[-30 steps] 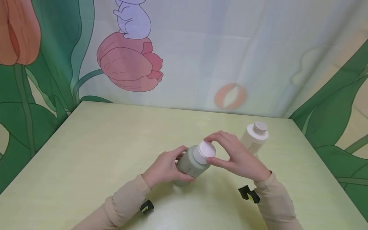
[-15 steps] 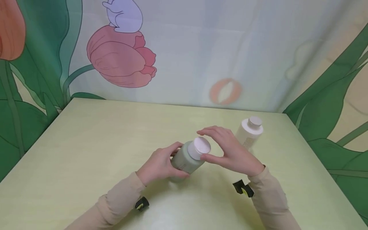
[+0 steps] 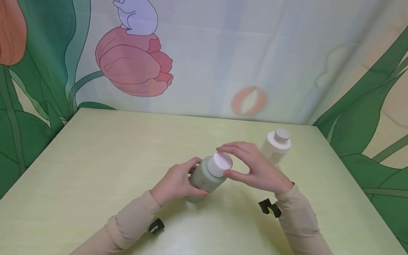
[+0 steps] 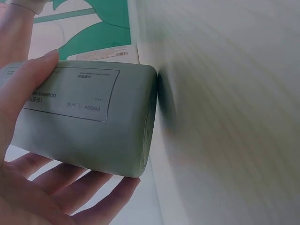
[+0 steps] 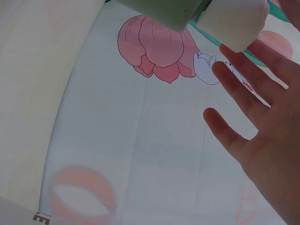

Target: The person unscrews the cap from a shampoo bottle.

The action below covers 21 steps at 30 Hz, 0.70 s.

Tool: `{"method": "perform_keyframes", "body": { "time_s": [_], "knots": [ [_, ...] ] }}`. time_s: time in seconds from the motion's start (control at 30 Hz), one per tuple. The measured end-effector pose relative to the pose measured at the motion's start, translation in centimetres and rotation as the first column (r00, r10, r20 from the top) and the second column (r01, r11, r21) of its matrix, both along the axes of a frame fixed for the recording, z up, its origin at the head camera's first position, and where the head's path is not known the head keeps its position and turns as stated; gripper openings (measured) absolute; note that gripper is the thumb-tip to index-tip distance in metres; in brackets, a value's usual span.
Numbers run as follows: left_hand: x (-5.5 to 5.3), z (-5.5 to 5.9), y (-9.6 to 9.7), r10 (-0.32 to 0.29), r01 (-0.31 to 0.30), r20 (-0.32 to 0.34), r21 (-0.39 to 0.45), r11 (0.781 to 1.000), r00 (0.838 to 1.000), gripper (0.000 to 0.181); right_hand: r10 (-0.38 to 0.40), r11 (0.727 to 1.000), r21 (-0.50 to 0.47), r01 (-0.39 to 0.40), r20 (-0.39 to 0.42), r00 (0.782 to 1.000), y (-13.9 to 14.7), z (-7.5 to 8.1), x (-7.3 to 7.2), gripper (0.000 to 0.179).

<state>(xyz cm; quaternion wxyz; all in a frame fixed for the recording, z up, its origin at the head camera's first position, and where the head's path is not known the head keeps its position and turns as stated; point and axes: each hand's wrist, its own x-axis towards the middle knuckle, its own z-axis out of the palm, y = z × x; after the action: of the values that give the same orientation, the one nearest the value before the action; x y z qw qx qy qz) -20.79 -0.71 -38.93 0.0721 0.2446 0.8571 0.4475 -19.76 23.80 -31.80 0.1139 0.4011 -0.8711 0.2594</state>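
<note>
A grey-green shampoo bottle [image 3: 204,179] with a white cap [image 3: 221,163] leans to the right over the table's middle. My left hand [image 3: 176,182] grips its body, thumb on the near side and fingers round the far side. Printed text marks the bottle's label [image 4: 75,93] in the left wrist view, where its base is close to the tabletop. With thumb and index finger, my right hand [image 3: 255,168] pinches the cap at its rim. Its other fingers [image 5: 225,129] stretch out loosely in the right wrist view.
Just behind the right hand stands a white bottle [image 3: 276,145] with a smaller cap, partly hidden by that hand. A pale yellow-green table [image 3: 111,148] carries everything. Its back edge meets a printed curtain [image 3: 197,63] with tulips and a rabbit.
My right fingers lifted slightly off the cap's far rim half a second ago and now close on it again. The whole head view has shifted a little; the left hand keeps its grip.
</note>
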Motion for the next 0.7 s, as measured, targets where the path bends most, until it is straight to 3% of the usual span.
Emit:
{"method": "perform_keyframes", "body": {
  "time_s": [0.3, 0.57, 0.7],
  "knots": [
    [-0.01, 0.14, 0.06, 0.005, -0.005, 0.005, -0.004, 1.0, 1.0, 0.069, -0.081, 0.997, -0.025, 0.08, -0.064, 0.995, -0.34, -0.04, -0.14, 0.046],
    [-0.05, 0.08, 0.07, 0.008, -0.008, 0.009, -0.004, 1.0, 1.0, 0.071, -0.003, 1.0, -0.029, 0.002, -0.041, 0.999, -0.44, 0.09, 0.16, 0.046],
    [-0.08, -0.05, -0.01, 0.007, -0.007, -0.003, -0.007, 1.0, 1.0, 0.071, -0.008, 0.999, -0.052, 0.008, -0.001, 1.0, -0.46, 0.15, 0.29, 0.051]
  ]
}}
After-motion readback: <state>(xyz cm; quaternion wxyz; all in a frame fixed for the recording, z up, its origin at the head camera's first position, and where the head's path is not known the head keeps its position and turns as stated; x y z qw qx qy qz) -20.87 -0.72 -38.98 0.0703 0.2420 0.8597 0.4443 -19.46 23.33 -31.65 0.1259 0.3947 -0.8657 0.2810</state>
